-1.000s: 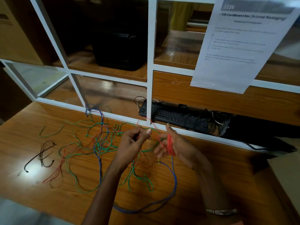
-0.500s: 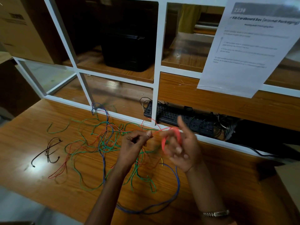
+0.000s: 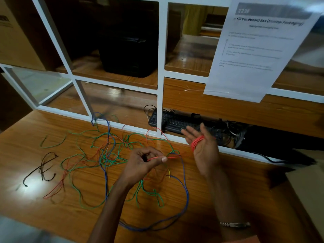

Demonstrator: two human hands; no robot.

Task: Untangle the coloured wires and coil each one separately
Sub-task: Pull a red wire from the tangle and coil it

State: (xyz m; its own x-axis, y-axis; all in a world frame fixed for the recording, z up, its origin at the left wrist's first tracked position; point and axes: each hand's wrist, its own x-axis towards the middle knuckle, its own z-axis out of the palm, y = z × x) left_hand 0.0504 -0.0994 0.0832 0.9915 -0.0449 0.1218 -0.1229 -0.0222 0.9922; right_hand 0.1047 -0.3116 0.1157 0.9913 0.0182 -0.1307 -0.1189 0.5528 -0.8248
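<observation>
Winding red wire (image 3: 158,158) is the step in hand: the left hand (image 3: 142,163) pinches the strand between thumb and curled fingers, while the right hand (image 3: 203,148), palm up and fingers spread, wears the red coil (image 3: 197,142) looped around them. Right of the pinch the strand runs into a knot with green wire (image 3: 108,160) and blue wire (image 3: 184,190), tangled on the table (image 3: 52,207) — best feed slack gently, freeing that snag before pulling.
</observation>
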